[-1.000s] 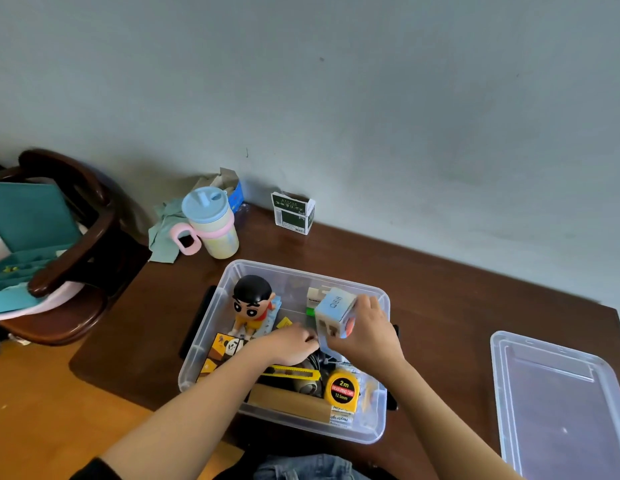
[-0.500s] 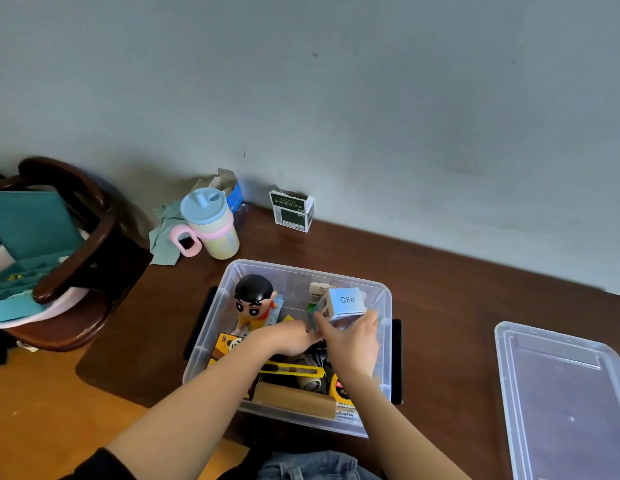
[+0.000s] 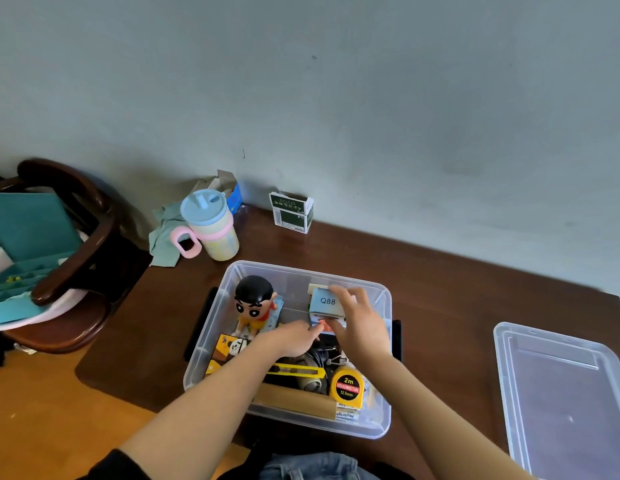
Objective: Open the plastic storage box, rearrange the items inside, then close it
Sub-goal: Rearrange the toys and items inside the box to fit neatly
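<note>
The clear plastic storage box (image 3: 211,355) stands open on the brown table, its lid (image 3: 561,393) lying apart at the right. Inside are a cartoon boy figurine (image 3: 253,304), a yellow utility knife (image 3: 296,370), a yellow tape measure (image 3: 348,388), a wooden block (image 3: 294,400) and a small light-blue box marked Q88 (image 3: 325,303). My right hand (image 3: 358,323) grips the Q88 box at the back right of the storage box, fingers over its top and thumb below. My left hand (image 3: 289,339) reaches into the middle of the box, fingers curled among the items; what it touches is hidden.
A pastel sippy cup (image 3: 211,225), a green cloth (image 3: 164,237), an open carton (image 3: 225,188) and a green-white packet (image 3: 291,211) stand at the table's back edge by the wall. A dark wooden chair (image 3: 72,251) with a teal case (image 3: 24,237) is at the left.
My right hand has carried the Q88 box from above the middle of the storage box toward its back right corner and turned it label up. My left hand has stayed in the middle.
</note>
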Tool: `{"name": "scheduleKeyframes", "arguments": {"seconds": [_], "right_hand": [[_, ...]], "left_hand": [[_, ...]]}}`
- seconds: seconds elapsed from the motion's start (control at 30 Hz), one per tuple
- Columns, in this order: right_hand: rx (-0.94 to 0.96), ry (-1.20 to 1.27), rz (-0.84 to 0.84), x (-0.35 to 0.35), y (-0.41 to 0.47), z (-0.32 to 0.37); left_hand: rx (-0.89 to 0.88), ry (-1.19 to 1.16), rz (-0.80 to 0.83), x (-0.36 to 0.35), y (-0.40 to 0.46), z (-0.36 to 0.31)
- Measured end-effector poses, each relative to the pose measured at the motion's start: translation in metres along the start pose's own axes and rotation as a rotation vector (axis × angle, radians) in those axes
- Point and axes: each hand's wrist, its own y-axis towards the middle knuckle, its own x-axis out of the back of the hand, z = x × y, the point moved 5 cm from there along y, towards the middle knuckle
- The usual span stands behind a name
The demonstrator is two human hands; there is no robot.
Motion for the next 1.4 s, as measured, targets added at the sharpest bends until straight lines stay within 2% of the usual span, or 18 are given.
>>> {"name": "scheduleKeyframes", "arguments": {"seconds": [0.07, 0.3, 0.5, 0.67, 0.83, 0.9, 1.0, 1.17, 1.27, 1.4], "right_hand": [[0.097, -0.089, 0.033, 0.002, 0.003, -0.001], [0.299, -0.164, 0.124, 0.007, 0.004, -0.005], [0.283, -0.136, 0.215, 0.013, 0.012, -0.007], [0.348, -0.361, 0.175, 0.02, 0.022, 0.01], [0.282, -0.583, 0.118, 0.007, 0.031, 0.035], [0.215, -0.502, 0.144, 0.006, 0.036, 0.037], [0.085, -0.235, 0.192, 0.011, 0.038, 0.025], [0.03, 0.023, 0.268, 0.008, 0.022, 0.005], [0.045, -0.021, 0.311, 0.008, 0.016, -0.001], [0.13, -0.323, 0.34, 0.006, 0.021, 0.007]], "left_hand": [[0.011, -0.047, -0.013, 0.0, 0.0, 0.001], [-0.018, -0.012, 0.016, 0.001, 0.0, 0.002], [0.008, -0.015, -0.003, -0.001, 0.004, 0.007], [0.043, -0.041, -0.051, -0.003, 0.005, 0.009], [0.008, -0.016, -0.045, -0.004, 0.004, 0.008], [-0.005, -0.013, -0.05, -0.003, 0.002, 0.007], [-0.017, -0.011, -0.053, -0.002, 0.0, 0.005], [-0.029, -0.011, -0.039, -0.002, 0.0, 0.006], [-0.03, 0.0, -0.044, -0.002, 0.001, 0.007], [-0.032, -0.003, -0.041, -0.004, 0.004, 0.009]]}}
